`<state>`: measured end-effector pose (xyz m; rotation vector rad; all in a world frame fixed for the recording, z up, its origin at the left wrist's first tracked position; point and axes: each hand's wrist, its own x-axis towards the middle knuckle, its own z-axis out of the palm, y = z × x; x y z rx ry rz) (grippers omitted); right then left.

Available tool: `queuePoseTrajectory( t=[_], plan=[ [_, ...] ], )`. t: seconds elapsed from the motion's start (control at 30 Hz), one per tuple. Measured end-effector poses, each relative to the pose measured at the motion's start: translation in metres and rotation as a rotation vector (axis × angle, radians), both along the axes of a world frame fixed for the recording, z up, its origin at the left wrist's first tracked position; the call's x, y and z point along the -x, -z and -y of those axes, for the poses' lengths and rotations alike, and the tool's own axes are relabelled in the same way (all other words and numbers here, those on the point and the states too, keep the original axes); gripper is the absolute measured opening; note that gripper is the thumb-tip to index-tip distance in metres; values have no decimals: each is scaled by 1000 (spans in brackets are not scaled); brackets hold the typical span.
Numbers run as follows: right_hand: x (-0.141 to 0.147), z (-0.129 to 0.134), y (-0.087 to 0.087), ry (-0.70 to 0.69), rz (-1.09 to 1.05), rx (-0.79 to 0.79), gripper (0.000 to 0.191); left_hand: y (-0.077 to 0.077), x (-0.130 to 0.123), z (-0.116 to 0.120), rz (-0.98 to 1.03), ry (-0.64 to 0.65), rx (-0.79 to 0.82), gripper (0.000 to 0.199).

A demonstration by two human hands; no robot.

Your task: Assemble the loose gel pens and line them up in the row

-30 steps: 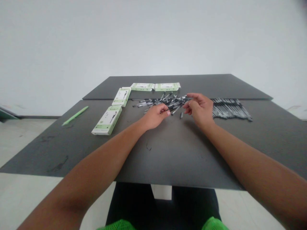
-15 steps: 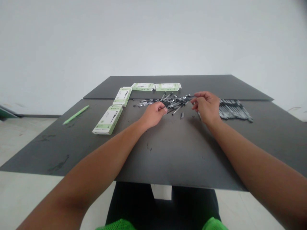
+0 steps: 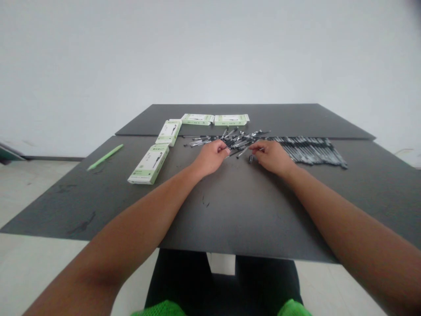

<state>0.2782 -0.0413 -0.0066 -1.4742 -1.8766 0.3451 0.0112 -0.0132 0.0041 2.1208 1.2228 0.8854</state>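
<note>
Black pens (image 3: pixel 242 141) heaped loosely on desk (image 3: pixel 230 210), long axes mixed; heap lies far-right of left hand (image 3: pixel 211 157), far-left of right hand (image 3: pixel 273 157), the latter nearer the pen row (image 3: pixel 311 151). Both grips: fingers curled inward, cannot tell whether clamped on anything

Head-worn view, forward-down over both hands (image 3: pixel 211 158)

Soft, diffuse light — slight blur

Both forearms (image 3: pixel 154 215) reach inward across the surface (image 3: pixel 237 219). Over it, the left grip (image 3: pixel 212 157) is curled; the right grip (image 3: pixel 272 157), near it, has bent fingers (image 3: pixel 259 144).
</note>
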Motion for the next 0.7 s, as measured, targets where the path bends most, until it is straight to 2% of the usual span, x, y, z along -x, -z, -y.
queuePoseTrajectory(
  t=[0.17,0.4,0.7],
  plan=[
    [1,1,3,-20,41,-45,36,0,-1,0,-11,-19,2,17],
    [-6,-7,10,105,-8,-141,46,3,3,-6,-8,-99,2,18],
    [-19,-16,15,128,-13,-242,61,6,4,-10,-18,-115,-26,19]
  ],
)
